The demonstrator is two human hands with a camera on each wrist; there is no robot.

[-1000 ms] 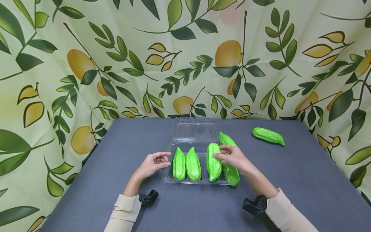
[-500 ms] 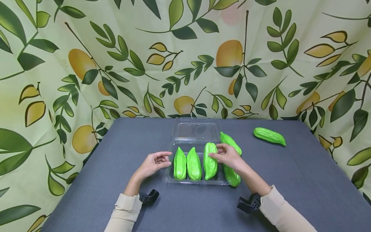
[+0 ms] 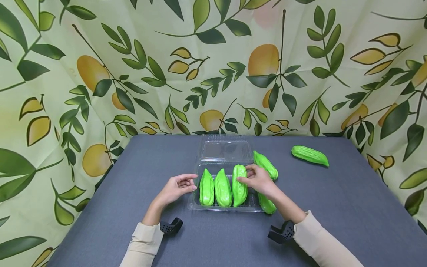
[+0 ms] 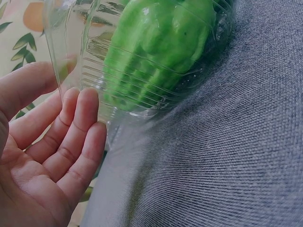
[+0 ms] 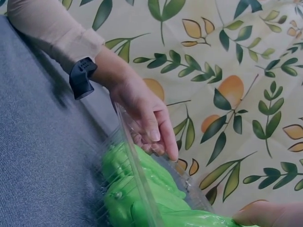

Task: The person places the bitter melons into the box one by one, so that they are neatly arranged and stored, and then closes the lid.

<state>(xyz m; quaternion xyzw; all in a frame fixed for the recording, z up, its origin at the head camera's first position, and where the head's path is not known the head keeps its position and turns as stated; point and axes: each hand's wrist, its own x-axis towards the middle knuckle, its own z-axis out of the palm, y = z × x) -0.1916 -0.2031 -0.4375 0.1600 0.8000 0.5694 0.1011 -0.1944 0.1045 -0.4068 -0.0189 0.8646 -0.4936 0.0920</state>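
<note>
In the head view, my left hand (image 3: 178, 190) is at the left rim of a clear plastic clamshell box (image 3: 213, 209). The left wrist view shows its thumb and fingers on either side of the box wall. My right hand (image 3: 261, 180) pinches a green bitter melon (image 3: 239, 189) by its right side, low over the box, pointed end toward me. Left of it, two bitter melons, the leftmost one (image 3: 207, 189) and its neighbour (image 3: 223, 189), lie side by side inside the box. The right wrist view catches only the right thumb (image 5: 272, 213) against green skin.
The box's lid (image 3: 225, 150) lies folded back. By the box's right side are a bitter melon (image 3: 265, 165) behind my right hand and another (image 3: 267, 204), partly covered by that wrist. One more bitter melon (image 3: 310, 155) lies at the back right of the grey table (image 3: 150, 155).
My right hand has carried its bitter melon left, closer to the two in the box, uncovering more of the one behind. My left hand has stayed in place.
</note>
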